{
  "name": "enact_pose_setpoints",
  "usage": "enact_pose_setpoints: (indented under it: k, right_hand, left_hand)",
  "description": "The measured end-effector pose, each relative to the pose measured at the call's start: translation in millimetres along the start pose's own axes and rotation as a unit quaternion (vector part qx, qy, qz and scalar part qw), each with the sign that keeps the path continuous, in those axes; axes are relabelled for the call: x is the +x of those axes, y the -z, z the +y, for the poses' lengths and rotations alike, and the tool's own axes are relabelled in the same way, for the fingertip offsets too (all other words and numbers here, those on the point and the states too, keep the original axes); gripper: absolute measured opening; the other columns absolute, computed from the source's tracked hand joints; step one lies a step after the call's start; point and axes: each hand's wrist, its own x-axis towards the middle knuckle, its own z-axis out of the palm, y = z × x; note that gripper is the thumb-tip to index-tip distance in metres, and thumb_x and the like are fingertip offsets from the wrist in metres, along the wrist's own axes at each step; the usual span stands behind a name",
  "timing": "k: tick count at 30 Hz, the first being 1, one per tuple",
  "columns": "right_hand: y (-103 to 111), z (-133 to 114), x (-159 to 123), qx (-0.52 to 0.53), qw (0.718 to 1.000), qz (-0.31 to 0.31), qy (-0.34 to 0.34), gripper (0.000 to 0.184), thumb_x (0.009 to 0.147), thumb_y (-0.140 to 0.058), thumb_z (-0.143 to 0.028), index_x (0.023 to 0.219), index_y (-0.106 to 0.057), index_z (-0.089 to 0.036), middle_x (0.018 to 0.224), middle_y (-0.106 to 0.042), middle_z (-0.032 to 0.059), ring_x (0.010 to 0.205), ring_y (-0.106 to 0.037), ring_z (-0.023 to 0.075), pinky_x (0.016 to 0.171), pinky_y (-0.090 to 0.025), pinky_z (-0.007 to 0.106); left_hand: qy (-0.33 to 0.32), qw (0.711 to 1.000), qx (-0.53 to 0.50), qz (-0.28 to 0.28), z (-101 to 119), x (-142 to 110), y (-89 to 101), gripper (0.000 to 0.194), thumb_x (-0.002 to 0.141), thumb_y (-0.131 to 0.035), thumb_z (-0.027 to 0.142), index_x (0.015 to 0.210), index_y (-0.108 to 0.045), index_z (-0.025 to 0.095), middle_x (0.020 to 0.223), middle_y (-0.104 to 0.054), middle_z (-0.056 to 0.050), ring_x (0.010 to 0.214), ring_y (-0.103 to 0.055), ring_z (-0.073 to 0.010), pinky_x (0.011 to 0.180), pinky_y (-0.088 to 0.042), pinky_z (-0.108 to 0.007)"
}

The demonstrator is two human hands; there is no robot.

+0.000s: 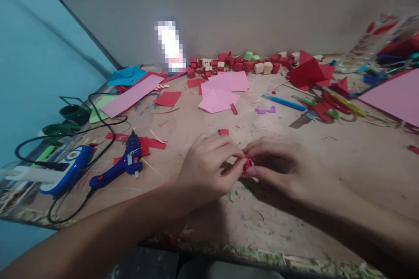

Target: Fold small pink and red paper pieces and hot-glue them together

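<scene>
My left hand and my right hand meet at the middle of the worn table. Both pinch one small red paper piece between fingertips and thumbs; most of it is hidden by the fingers. A small red paper scrap lies just beyond my left hand. Pink paper sheets lie farther back.
A blue glue gun with a black cord lies at the left beside a blue-white device. Small red folded cubes line the back wall. Red scissors, a blue pen and red folded paper lie at the right.
</scene>
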Motion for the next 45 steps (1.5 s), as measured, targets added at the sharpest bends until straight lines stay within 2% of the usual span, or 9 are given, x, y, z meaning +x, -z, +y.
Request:
enact_pose_setpoints:
  k: [5, 14, 22, 27, 32, 36, 39, 42, 45]
  right_hand:
    - [-2.3, -0.1, -0.1, 0.024, 0.999, 0.027, 0.017, 0.008, 0.089, -0.071, -0.021, 0.089, -0.079, -0.021, 0.102, -0.075, 0.0051, 0.097, -0.070, 0.0184, 0.088, -0.053, 0.030]
    - [-6.9, 6.1, 1.1, 0.094, 0.995, 0.029, -0.016, 0.012, 0.090, -0.070, -0.024, 0.083, -0.079, -0.020, 0.095, -0.076, 0.0048, 0.090, -0.071, 0.0179, 0.083, -0.054, 0.028]
    - [-4.5, 5.5, 2.2, 0.179, 0.982, 0.031, -0.050, 0.009, 0.085, -0.075, -0.021, 0.080, -0.082, -0.022, 0.097, -0.076, 0.0043, 0.092, -0.071, 0.0168, 0.082, -0.056, 0.024]
    - [-5.1, 11.9, 1.5, 0.287, 0.952, 0.041, -0.096, 0.006, 0.084, -0.079, -0.026, 0.080, -0.081, -0.022, 0.085, -0.076, 0.0028, 0.077, -0.070, 0.0143, 0.071, -0.056, 0.023]
    - [-4.8, 21.5, -1.1, 0.368, 0.917, 0.056, -0.144, 0.011, 0.080, -0.084, -0.030, 0.083, -0.078, -0.021, 0.083, -0.077, 0.0031, 0.074, -0.071, 0.0136, 0.071, -0.055, 0.023]
    - [-3.8, 22.3, -0.1, 0.401, 0.900, 0.071, -0.154, 0.011, 0.079, -0.085, -0.027, 0.082, -0.078, -0.019, 0.083, -0.077, 0.0022, 0.073, -0.070, 0.0115, 0.068, -0.053, 0.020]
    - [-2.8, 22.3, 0.7, 0.404, 0.897, 0.081, -0.158, 0.012, 0.078, -0.086, -0.027, 0.081, -0.077, -0.019, 0.083, -0.076, 0.0010, 0.070, -0.069, 0.0103, 0.065, -0.052, 0.018]
    - [-1.3, 24.0, 0.6, 0.394, 0.903, 0.075, -0.154, 0.013, 0.078, -0.086, -0.029, 0.083, -0.078, -0.020, 0.082, -0.075, 0.0007, 0.070, -0.068, 0.0102, 0.065, -0.051, 0.018]
    - [0.0, 26.2, 0.2, 0.379, 0.910, 0.071, -0.150, 0.014, 0.078, -0.085, -0.031, 0.084, -0.079, -0.020, 0.083, -0.075, 0.0014, 0.072, -0.067, 0.0110, 0.066, -0.050, 0.019]
  left_hand:
    - [-0.014, 1.000, 0.022, 0.013, 3.4, 0.6, 0.6, 0.008, 0.088, -0.065, 0.016, 0.081, -0.066, 0.020, 0.085, -0.075, -0.003, 0.082, -0.069, -0.0187, 0.078, -0.045, -0.037]
    - [-0.029, 0.998, 0.011, 0.060, 3.6, -0.2, 0.3, 0.007, 0.085, -0.069, 0.012, 0.081, -0.067, 0.018, 0.081, -0.074, -0.003, 0.078, -0.068, -0.0173, 0.075, -0.048, -0.035]
    - [-0.022, 0.998, -0.007, 0.055, 4.9, 1.4, 1.2, 0.005, 0.085, -0.070, 0.013, 0.081, -0.069, 0.016, 0.081, -0.074, -0.004, 0.078, -0.068, -0.0178, 0.076, -0.048, -0.036]
    - [0.078, 0.993, -0.077, 0.054, 5.4, 5.4, 8.6, 0.005, 0.090, -0.068, 0.018, 0.086, -0.071, 0.016, 0.083, -0.072, -0.003, 0.078, -0.065, -0.0147, 0.074, -0.049, -0.029]
    - [0.174, 0.975, -0.094, 0.103, -0.9, 12.9, 17.9, 0.008, 0.093, -0.064, 0.020, 0.088, -0.071, 0.018, 0.084, -0.071, 0.000, 0.080, -0.064, -0.0130, 0.074, -0.048, -0.026]
    - [0.166, 0.975, -0.066, 0.132, -0.4, 24.5, 44.6, 0.007, 0.092, -0.065, 0.022, 0.091, -0.072, 0.020, 0.087, -0.073, 0.000, 0.082, -0.065, -0.0149, 0.076, -0.049, -0.027]
    - [0.160, 0.983, 0.040, 0.083, 3.1, 22.5, 85.3, 0.007, 0.089, -0.070, 0.029, 0.091, -0.075, 0.024, 0.089, -0.075, 0.001, 0.085, -0.067, -0.0170, 0.079, -0.049, -0.029]
    - [0.223, 0.959, 0.157, 0.078, -1.4, -3.1, 126.8, 0.014, 0.087, -0.070, 0.042, 0.090, -0.075, 0.029, 0.094, -0.075, 0.002, 0.089, -0.067, -0.0203, 0.081, -0.049, -0.032]
    - [0.309, 0.921, 0.234, 0.043, -18.8, -47.8, 152.7, 0.024, 0.086, -0.062, 0.051, 0.093, -0.074, 0.031, 0.100, -0.075, -0.001, 0.094, -0.067, -0.0282, 0.081, -0.053, -0.040]
